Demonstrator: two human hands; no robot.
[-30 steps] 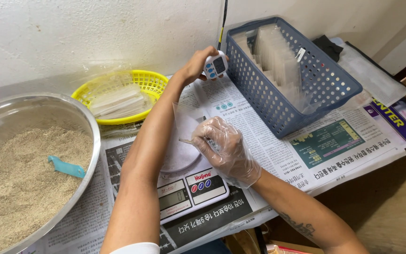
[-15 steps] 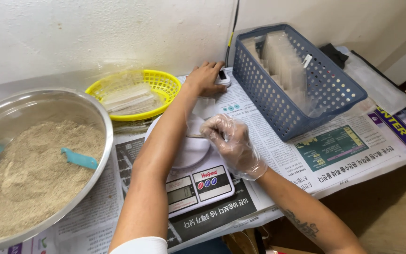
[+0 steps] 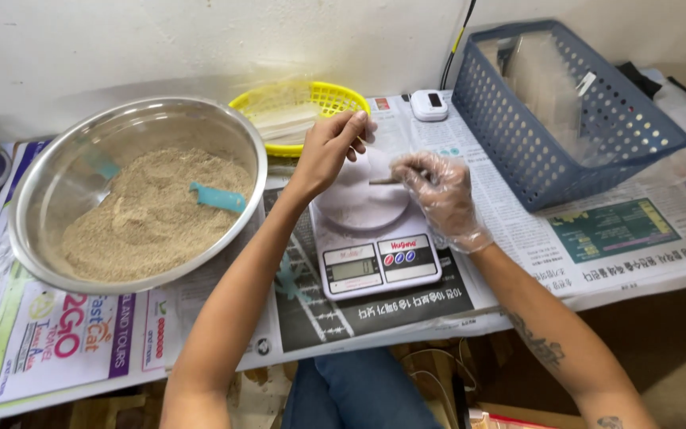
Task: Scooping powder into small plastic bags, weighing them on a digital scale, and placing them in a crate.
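Since half a second ago, I am seeing my left hand (image 3: 329,148) pulled back from the small white timer (image 3: 429,104) near the surface's far edge; it is now hovering over the round white platter of the digital kitchen scale (image 3: 371,234), fingers pinched on something too small to tell. My right hand (image 3: 441,199), in a clear plastic glove, is grasping a thin brown stick (image 3: 383,181) above that platter. The large steel bowl of tan powder (image 3: 132,191), with a turquoise scoop (image 3: 217,197), is sitting toward the left edge. The yellow plastic basket (image 3: 307,107) and blue plastic crate (image 3: 565,103) are lining the far edge.
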